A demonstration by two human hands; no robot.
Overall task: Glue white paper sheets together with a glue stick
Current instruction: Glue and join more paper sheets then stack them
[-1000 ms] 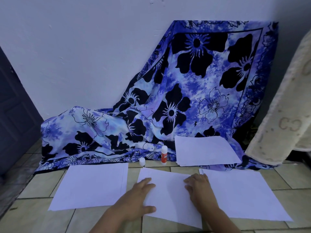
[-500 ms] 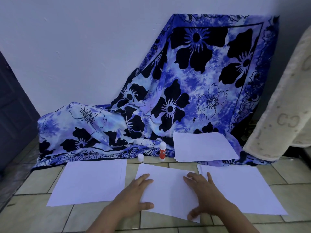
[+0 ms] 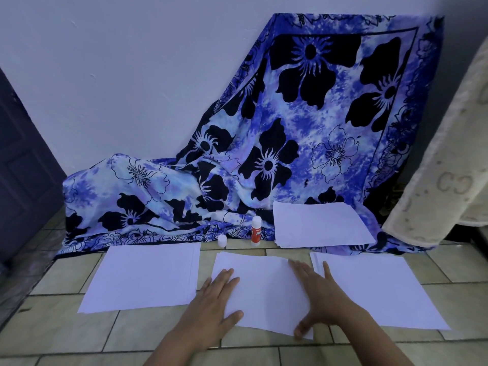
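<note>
On the tiles: left hand (image 3: 211,299) and right hand (image 3: 323,299), fingers straight, press centre sheet (image 3: 264,283), probably glued already. Glue stick (image 3: 256,231) at 12 o'clock; 1 o'clock stack (image 3: 319,223) pending.

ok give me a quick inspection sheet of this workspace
surface: tiled floor, papers lying flat on it
job's things: middle sheet under both hands; left sheets and right sheets either side of it; paper stack behind, on the blue cloth; glue stick upright, untouched
clutter: small white cap standing apart from the glue stick
grippers: left hand flat on the middle sheet; right hand flat on it, fingers spread, thumb at its near corner
cables: nothing seen
surroundings: blue cloth draped against the wall; beige blanket at right; dark door at left
</note>
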